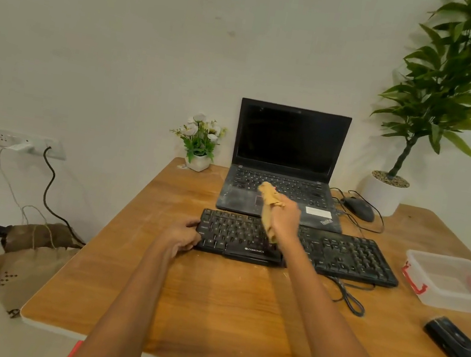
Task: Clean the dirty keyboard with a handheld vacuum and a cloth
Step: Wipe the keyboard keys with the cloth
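Observation:
A black keyboard (339, 255) lies across the middle of the wooden table (208, 298), its cable trailing off the front edge. My left hand (184, 236) grips the keyboard's left end, fingers curled over the corner. My right hand (285, 218) is raised above the keyboard's middle and clutches a tan cloth (268, 198), which bunches above the fist and hangs down below it. A black handheld vacuum (459, 351) lies on the table at the right, apart from both hands.
An open dusty laptop (287, 162) stands behind the keyboard, with a mouse (358, 208) and its cable to the right. A clear plastic box (453, 282) sits at the right edge. A small flower pot (201, 144) and a tall potted plant (388, 191) stand at the back.

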